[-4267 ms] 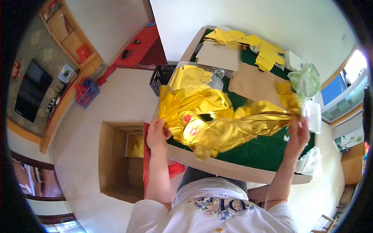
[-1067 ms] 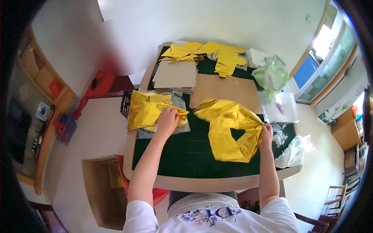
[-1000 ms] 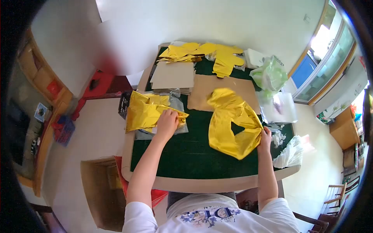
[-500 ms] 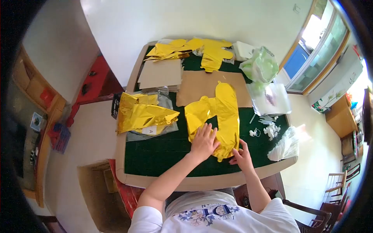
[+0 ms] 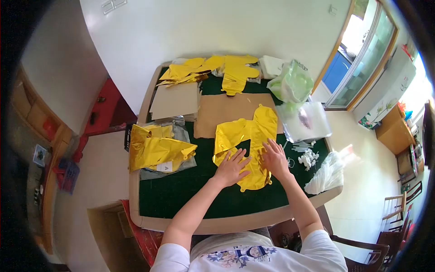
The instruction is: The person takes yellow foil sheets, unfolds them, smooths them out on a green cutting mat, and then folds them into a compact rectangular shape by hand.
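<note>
**Step in hand (judged).** Flattening: the gold foil balloon (image 5: 238,135) lies flat on the green counter (image 5: 181,199), at the centre of the frame, and both hands press on its near end.

**Hand pose.**
- Left hand (image 5: 232,164): palm down on the lower left part of the foil, fingers spread and extended away from the body. The forearm enters from the lower left of the frame.
- Right hand (image 5: 274,158): palm down on the lower right part, fingers spread, just beside the left hand. Nothing is pinched by either hand.

**Next move, requirement (judged).** Any further smoothing calls for light, even palm pressure drawn outward along the foil, since creases show near the fingers.

**Surroundings, farther out.**
- Small white pieces (image 5: 308,158): right of the right hand.
- Crumpled gold foil pile (image 5: 156,148): left of centre, well apart.
- Cardboard sheet (image 5: 217,113): under the balloon's far end.
- Green plastic bag (image 5: 292,84): upper right.
</note>
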Action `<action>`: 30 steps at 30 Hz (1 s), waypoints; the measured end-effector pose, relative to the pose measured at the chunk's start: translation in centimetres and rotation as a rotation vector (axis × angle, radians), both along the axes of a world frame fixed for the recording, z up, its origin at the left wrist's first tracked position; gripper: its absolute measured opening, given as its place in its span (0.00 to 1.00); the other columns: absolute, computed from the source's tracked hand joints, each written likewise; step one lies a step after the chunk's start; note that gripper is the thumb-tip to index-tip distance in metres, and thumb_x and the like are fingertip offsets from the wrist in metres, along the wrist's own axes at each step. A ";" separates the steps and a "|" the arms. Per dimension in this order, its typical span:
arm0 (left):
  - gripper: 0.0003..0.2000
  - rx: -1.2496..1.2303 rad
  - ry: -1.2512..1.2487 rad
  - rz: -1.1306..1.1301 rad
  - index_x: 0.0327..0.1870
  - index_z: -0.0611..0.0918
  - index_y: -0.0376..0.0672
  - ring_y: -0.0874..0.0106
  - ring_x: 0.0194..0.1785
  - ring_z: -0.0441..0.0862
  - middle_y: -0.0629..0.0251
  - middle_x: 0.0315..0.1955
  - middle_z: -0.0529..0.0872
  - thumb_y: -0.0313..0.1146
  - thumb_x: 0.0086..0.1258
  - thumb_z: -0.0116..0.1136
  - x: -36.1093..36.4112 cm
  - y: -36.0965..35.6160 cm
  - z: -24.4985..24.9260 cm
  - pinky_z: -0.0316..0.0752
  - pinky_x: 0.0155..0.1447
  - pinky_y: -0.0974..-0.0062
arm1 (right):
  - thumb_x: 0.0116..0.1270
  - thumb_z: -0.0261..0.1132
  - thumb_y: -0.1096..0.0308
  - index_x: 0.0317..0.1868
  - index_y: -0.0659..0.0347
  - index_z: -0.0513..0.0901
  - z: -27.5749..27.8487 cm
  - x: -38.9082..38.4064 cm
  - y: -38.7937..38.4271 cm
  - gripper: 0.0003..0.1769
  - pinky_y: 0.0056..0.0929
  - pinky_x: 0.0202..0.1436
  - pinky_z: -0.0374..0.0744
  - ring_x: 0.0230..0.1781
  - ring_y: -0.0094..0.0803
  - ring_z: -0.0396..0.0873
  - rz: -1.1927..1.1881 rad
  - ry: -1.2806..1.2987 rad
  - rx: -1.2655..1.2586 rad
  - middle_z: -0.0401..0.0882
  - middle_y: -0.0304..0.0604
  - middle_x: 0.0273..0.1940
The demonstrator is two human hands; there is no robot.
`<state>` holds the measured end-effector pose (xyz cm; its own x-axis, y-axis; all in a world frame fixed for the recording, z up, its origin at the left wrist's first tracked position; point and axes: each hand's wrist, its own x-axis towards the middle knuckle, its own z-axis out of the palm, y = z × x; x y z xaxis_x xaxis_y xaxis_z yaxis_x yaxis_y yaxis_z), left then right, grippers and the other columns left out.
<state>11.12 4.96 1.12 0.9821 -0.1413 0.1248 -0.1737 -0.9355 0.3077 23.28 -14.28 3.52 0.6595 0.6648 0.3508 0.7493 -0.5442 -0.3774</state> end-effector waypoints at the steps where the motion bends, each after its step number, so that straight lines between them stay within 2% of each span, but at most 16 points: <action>1: 0.31 -0.022 -0.016 0.025 0.73 0.61 0.52 0.61 0.77 0.50 0.56 0.74 0.57 0.55 0.73 0.44 0.3 0.0 -0.2 0.45 0.77 0.53 | 0.68 0.59 0.63 0.62 0.56 0.73 -0.6 0.1 0.4 0.23 0.50 0.72 0.58 0.70 0.45 0.63 -0.002 -0.009 -0.039 0.68 0.50 0.66; 2: 0.30 -0.003 -0.045 0.071 0.73 0.62 0.50 0.59 0.77 0.51 0.54 0.73 0.57 0.53 0.73 0.46 0.5 0.0 -0.5 0.49 0.76 0.54 | 0.68 0.58 0.62 0.63 0.56 0.73 -1.5 0.3 0.7 0.23 0.50 0.73 0.58 0.70 0.45 0.62 -0.004 -0.021 -0.077 0.68 0.50 0.66; 5: 0.29 -0.136 -0.022 0.256 0.72 0.62 0.51 0.58 0.76 0.52 0.53 0.73 0.58 0.50 0.73 0.48 1.2 1.5 0.1 0.52 0.75 0.56 | 0.70 0.56 0.61 0.64 0.54 0.72 -2.4 0.3 0.8 0.23 0.49 0.73 0.58 0.71 0.44 0.62 -0.007 -0.053 -0.115 0.67 0.48 0.67; 6: 0.30 0.023 -0.126 0.327 0.73 0.60 0.49 0.56 0.76 0.52 0.50 0.72 0.58 0.48 0.73 0.49 1.9 2.6 -1.5 0.55 0.74 0.58 | 0.70 0.56 0.61 0.64 0.54 0.73 -2.4 0.4 0.7 0.23 0.49 0.72 0.58 0.71 0.44 0.62 -0.003 -0.059 -0.114 0.67 0.48 0.67; 9: 0.31 -0.089 -0.038 0.616 0.74 0.56 0.46 0.56 0.77 0.50 0.50 0.72 0.56 0.43 0.74 0.50 3.1 4.8 0.8 0.55 0.75 0.60 | 0.69 0.57 0.62 0.64 0.54 0.73 -2.4 0.1 0.8 0.23 0.50 0.72 0.59 0.70 0.44 0.62 -0.007 -0.064 -0.100 0.68 0.48 0.66; 12: 0.31 -0.307 -0.348 0.670 0.74 0.54 0.40 0.55 0.76 0.51 0.48 0.72 0.55 0.38 0.74 0.50 4.6 6.9 0.5 0.53 0.76 0.61 | 0.69 0.57 0.63 0.63 0.54 0.74 -2.5 0.2 0.8 0.22 0.50 0.72 0.59 0.70 0.44 0.63 -0.015 -0.073 -0.086 0.68 0.49 0.66; 15: 0.30 -0.863 -0.618 0.804 0.73 0.54 0.38 0.53 0.75 0.53 0.49 0.72 0.55 0.35 0.74 0.49 4.7 7.9 2.0 0.52 0.76 0.64 | 0.68 0.58 0.64 0.62 0.54 0.74 -2.6 0.1 0.8 0.22 0.50 0.72 0.59 0.69 0.44 0.64 -0.026 -0.079 -0.086 0.69 0.48 0.65; 16: 0.28 -0.839 -0.708 0.843 0.71 0.58 0.39 0.54 0.74 0.57 0.49 0.69 0.60 0.33 0.72 0.51 4.5 7.9 3.1 0.53 0.74 0.57 | 0.68 0.58 0.64 0.62 0.54 0.74 -2.5 0.0 0.8 0.22 0.50 0.72 0.59 0.68 0.45 0.64 -0.029 -0.082 -0.084 0.69 0.49 0.65; 19: 0.25 -0.131 -0.724 0.810 0.67 0.64 0.38 0.56 0.70 0.63 0.50 0.63 0.68 0.31 0.69 0.53 2.6 5.8 6.2 0.54 0.71 0.48 | 0.68 0.58 0.64 0.61 0.54 0.75 -2.1 -0.2 1.0 0.21 0.51 0.72 0.59 0.68 0.45 0.65 -0.048 -0.084 -0.073 0.70 0.49 0.64; 20: 0.22 -0.134 -0.814 0.606 0.63 0.68 0.40 0.56 0.66 0.67 0.52 0.59 0.72 0.30 0.67 0.54 2.6 4.8 4.5 0.53 0.68 0.42 | 0.67 0.59 0.64 0.61 0.54 0.75 -2.1 -0.3 1.1 0.21 0.51 0.72 0.59 0.67 0.45 0.65 -0.056 -0.083 -0.073 0.70 0.49 0.63; 21: 0.22 -0.226 -0.569 0.410 0.61 0.69 0.41 0.54 0.63 0.69 0.55 0.57 0.73 0.29 0.66 0.56 2.0 3.5 3.9 0.52 0.69 0.43 | 0.67 0.59 0.64 0.60 0.55 0.76 -2.2 -0.4 1.2 0.21 0.51 0.72 0.59 0.67 0.45 0.65 -0.056 -0.070 -0.063 0.70 0.49 0.63; 23: 0.25 -0.139 -0.342 0.255 0.66 0.68 0.45 0.55 0.70 0.63 0.55 0.64 0.69 0.39 0.69 0.56 1.5 -0.2 1.7 0.47 0.72 0.41 | 0.67 0.59 0.64 0.60 0.55 0.76 -2.5 -0.4 1.1 0.21 0.51 0.72 0.59 0.67 0.46 0.65 -0.085 -0.046 -0.054 0.70 0.49 0.63; 27: 0.28 0.004 -0.073 0.174 0.69 0.67 0.52 0.54 0.76 0.50 0.53 0.72 0.58 0.51 0.70 0.53 0.3 -2.6 0.7 0.43 0.72 0.37 | 0.66 0.60 0.67 0.58 0.57 0.77 -1.6 -0.7 -0.7 0.20 0.51 0.71 0.61 0.67 0.46 0.66 -0.088 -0.016 0.044 0.71 0.50 0.63; 29: 0.31 0.042 0.038 0.170 0.72 0.63 0.55 0.56 0.78 0.44 0.54 0.75 0.51 0.56 0.70 0.49 -0.1 -2.0 0.4 0.40 0.73 0.36 | 0.64 0.61 0.70 0.55 0.56 0.80 -1.1 -0.7 -3.3 0.17 0.51 0.71 0.62 0.67 0.45 0.66 -0.124 -0.090 -0.039 0.71 0.48 0.63; 30: 0.31 0.053 0.027 0.168 0.73 0.62 0.55 0.55 0.78 0.45 0.54 0.74 0.53 0.56 0.71 0.48 -0.4 -1.9 0.4 0.41 0.73 0.36 | 0.62 0.62 0.73 0.50 0.56 0.82 -0.5 -0.9 -4.7 0.16 0.52 0.70 0.62 0.66 0.43 0.68 -0.119 -0.100 -0.071 0.72 0.46 0.62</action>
